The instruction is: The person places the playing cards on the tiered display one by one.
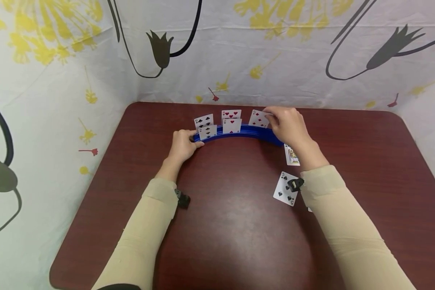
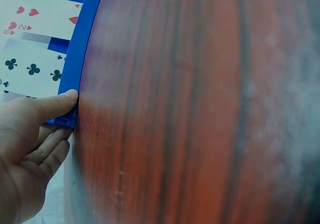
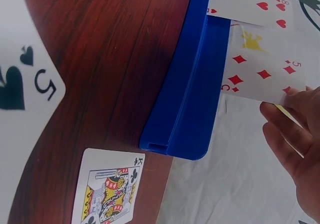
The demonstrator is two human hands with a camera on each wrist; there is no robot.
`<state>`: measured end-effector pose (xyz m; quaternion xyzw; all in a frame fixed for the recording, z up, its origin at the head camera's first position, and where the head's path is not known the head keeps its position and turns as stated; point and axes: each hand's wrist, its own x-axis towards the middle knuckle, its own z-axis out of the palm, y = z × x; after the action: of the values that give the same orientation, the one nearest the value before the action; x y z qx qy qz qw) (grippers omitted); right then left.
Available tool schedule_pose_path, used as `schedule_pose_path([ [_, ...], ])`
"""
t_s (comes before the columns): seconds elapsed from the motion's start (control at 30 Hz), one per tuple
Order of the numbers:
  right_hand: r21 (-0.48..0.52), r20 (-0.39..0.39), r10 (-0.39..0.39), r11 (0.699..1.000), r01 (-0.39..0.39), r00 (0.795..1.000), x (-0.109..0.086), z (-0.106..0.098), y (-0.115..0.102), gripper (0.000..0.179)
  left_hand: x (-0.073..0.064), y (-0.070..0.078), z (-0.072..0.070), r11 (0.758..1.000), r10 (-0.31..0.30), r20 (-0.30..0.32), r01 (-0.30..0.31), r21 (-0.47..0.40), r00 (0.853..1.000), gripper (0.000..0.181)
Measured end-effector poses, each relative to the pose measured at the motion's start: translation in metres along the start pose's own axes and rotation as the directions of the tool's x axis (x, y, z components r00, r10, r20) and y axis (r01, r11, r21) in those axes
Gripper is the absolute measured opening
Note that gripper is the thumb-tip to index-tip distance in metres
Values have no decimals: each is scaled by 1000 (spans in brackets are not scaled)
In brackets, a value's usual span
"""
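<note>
A curved blue card holder [image 1: 235,133] stands at the far side of the table. My left hand [image 1: 182,146] grips its left end, with the thumb along the front edge in the left wrist view. My right hand [image 1: 289,125] pinches the upper right corner of the five of diamonds [image 3: 260,71] between thumb and fingers. That card's lower edge is at the holder's back row. Two club cards [image 1: 207,132] stand one before the other at the left. In the middle, the two of hearts [image 1: 232,125] stands before the eight of hearts [image 1: 231,113].
On the brown table [image 1: 217,225], the king of clubs [image 3: 110,186] lies face up near the holder's right end. Closer to me lies the five of spades [image 1: 285,189], and a white card edge [image 1: 309,209] shows beneath my right sleeve. A patterned cloth [image 1: 217,84] hangs behind the table.
</note>
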<state>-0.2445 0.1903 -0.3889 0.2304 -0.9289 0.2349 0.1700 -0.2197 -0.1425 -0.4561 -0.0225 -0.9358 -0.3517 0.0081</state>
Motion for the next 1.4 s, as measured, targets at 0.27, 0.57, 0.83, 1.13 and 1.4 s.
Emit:
schedule_pose_path([
  [0.27, 7, 15, -10, 1000, 10, 1000, -1, 1, 3, 23, 0, 1, 1, 1000, -7, 4, 7, -1, 1000, 53],
  [0.57, 29, 17, 15, 999, -16, 1000, -8, -7, 8, 28, -2, 3, -1, 1000, -20, 9, 20, 10, 1000, 53],
  [0.83, 57, 37, 77, 995, -79, 996, -21, -20, 16, 32, 0, 1, 1, 1000, -2, -3, 2, 11, 1000, 51],
  [1.13, 21, 67, 101, 995, -102, 993, -31, -30, 29, 33, 1, -1, 2, 1000, 4, -2, -4, 20, 1000, 50],
  [1.4, 9, 68, 100, 995, -101, 993, -43, -38, 36, 31, 0, -1, 1, 1000, -13, 14, 13, 29, 1000, 51],
])
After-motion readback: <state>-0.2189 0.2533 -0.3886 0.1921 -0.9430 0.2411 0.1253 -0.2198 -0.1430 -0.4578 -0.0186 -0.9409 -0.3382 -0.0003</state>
